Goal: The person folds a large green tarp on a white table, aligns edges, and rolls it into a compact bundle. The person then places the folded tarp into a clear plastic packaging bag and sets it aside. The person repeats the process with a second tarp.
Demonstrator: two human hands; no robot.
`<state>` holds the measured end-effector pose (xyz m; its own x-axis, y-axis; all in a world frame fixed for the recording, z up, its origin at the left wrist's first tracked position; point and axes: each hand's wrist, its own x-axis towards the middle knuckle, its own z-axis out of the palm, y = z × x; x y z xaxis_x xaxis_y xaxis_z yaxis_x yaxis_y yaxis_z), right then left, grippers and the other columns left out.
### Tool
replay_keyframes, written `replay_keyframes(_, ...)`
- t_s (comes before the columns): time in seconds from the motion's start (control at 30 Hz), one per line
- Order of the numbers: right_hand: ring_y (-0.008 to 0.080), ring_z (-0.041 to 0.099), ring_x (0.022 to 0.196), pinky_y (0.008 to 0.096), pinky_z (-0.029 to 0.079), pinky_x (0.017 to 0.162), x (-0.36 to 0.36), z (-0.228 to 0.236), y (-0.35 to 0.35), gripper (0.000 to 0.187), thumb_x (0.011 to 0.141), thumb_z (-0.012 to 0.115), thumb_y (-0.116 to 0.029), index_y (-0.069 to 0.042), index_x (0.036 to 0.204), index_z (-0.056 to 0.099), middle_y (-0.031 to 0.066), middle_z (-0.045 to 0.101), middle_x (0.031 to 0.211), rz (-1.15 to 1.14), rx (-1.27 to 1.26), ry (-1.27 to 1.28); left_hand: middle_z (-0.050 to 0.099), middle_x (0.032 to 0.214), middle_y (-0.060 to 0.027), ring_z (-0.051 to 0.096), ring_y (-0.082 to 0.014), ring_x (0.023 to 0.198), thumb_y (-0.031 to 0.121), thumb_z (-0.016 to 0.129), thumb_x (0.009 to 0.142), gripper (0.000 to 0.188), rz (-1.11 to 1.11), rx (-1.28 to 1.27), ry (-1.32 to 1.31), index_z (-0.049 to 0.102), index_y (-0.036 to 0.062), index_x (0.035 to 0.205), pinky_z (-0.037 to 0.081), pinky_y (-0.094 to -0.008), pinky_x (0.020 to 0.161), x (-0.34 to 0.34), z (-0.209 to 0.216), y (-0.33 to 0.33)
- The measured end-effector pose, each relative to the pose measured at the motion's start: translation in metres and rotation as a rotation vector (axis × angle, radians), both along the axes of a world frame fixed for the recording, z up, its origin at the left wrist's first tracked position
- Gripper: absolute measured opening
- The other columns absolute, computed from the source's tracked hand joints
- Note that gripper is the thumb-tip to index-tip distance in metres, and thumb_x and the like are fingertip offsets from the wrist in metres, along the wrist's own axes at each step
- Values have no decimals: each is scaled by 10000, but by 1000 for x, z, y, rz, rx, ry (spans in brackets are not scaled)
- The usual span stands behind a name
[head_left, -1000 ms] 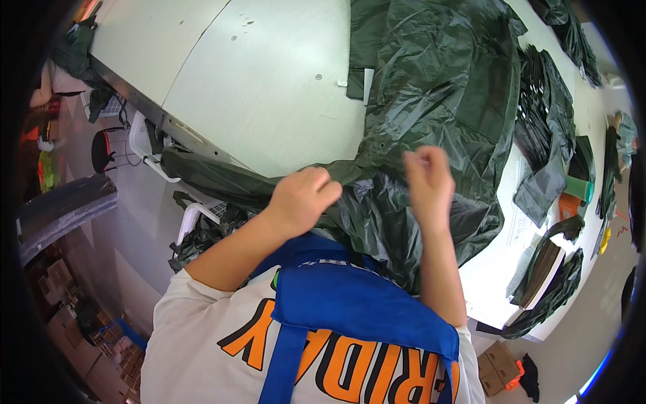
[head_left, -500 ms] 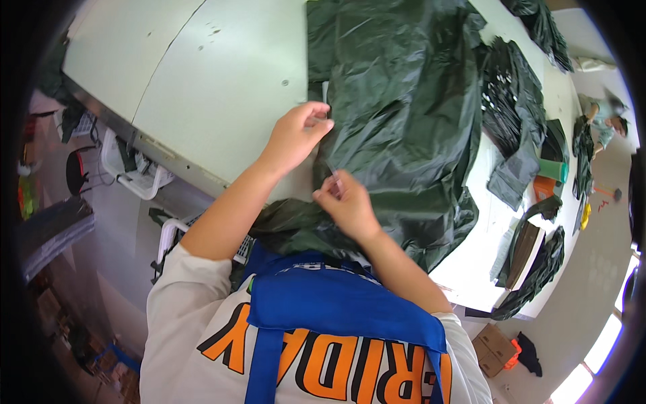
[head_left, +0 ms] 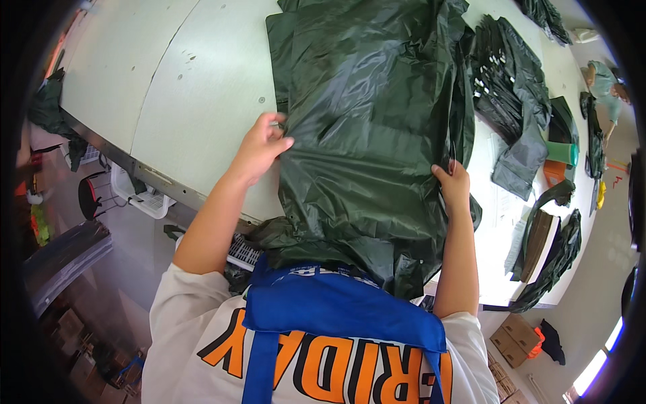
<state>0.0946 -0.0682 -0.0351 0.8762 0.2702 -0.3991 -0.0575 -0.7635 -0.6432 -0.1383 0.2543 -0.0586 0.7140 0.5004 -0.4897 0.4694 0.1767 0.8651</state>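
A large piece of glossy dark green coated cloth (head_left: 363,135), creased and in overlapping layers, lies across the table in front of me and hangs over its near edge. At its left edge, my left hand (head_left: 259,149) has thumb and fingers curled in on the border. My right hand (head_left: 455,185) is closed on the opposite edge, thumb on top. Creases run across the cloth between the two hands. A slim dark object (head_left: 451,153) sticks up from the right fingers, too small to name surely. Bunched cloth lies against my blue apron (head_left: 336,303).
Piled dark green pieces (head_left: 505,87) lie at the right of the white table (head_left: 202,81). Beyond them stand a green cylinder (head_left: 562,153) and an orange box (head_left: 554,173). White plastic baskets (head_left: 145,195) sit below the left edge. Another person (head_left: 605,87) is at the far right.
My right hand has moved from the left edge of the cloth to its right edge. My left hand has shifted left, and the cloth is now spread wider.
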Motion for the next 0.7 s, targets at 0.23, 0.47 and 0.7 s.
replay_keyframes(0.23, 298, 581, 1065, 343, 494, 852, -41, 34, 63, 403, 771, 684, -47, -48, 1161, 579, 130, 567, 1218, 352, 180, -758, 570, 1047, -114, 557, -231, 847, 73, 688, 765, 513, -92, 615, -176, 487, 57, 1236, 478, -332, 789, 12, 26, -25)
replay_keyframes(0.47, 342, 600, 851, 384, 482, 726, -20, 17, 69, 280, 736, 684, -64, -34, 1002, 603, 125, 609, 968, 569, -40, -353, 577, 899, -89, 585, -267, 865, 41, 647, 764, 160, -399, 851, -184, 626, 62, 922, 482, -363, 720, 48, 13, -39)
replay_keyframes(0.7, 195, 569, 700, 269, 424, 556, -78, 28, 16, 263, 604, 587, 144, -44, 782, 630, 86, 578, 812, 511, 406, -604, 520, 775, -57, 515, -178, 642, -171, 617, 624, 273, -185, 823, -571, 636, 53, 779, 399, -266, 538, -15, 29, -50)
